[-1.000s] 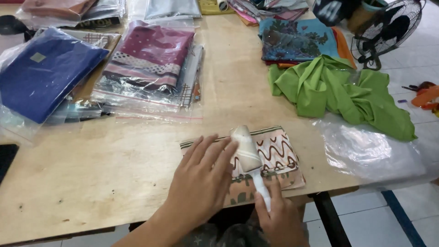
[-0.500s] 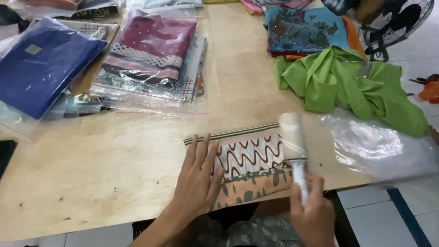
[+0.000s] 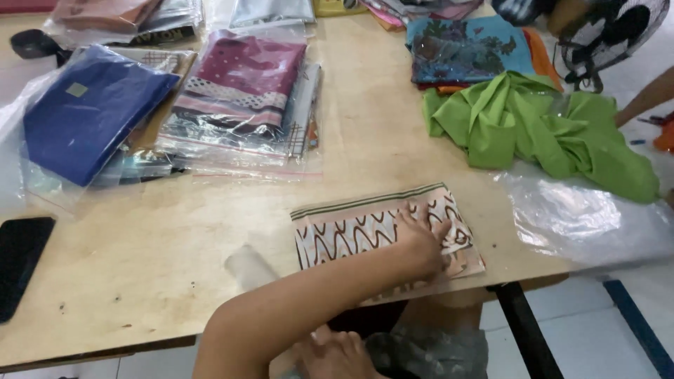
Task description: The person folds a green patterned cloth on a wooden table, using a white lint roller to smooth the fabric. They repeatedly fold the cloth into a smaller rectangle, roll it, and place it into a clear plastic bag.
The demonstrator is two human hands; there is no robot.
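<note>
A folded peach cloth with brown wavy pattern and a striped edge point(image 3: 351, 224) lies at the wooden table's near edge. My left hand point(image 3: 421, 244) reaches across and presses on the cloth's right part, fingers bent. My right hand point(image 3: 333, 354) sits low at the table edge beneath my left forearm, closed on the handle of a white lint roller point(image 3: 249, 267). The blurred roll stands on the bare wood just left of the cloth. The handle is mostly hidden by my arm.
Bagged folded fabrics lie at the back: blue point(image 3: 84, 112), maroon point(image 3: 242, 84) and teal point(image 3: 467, 49). A crumpled green cloth point(image 3: 540, 126) and an empty clear bag point(image 3: 590, 217) are at right. A black phone point(image 3: 21, 260) is at left. A fan point(image 3: 611, 35) stands far right.
The lint roller moved from the cloth's right side to the bare table left of it. My left hand slid from the cloth's left edge to its right part, crossing over my right.
</note>
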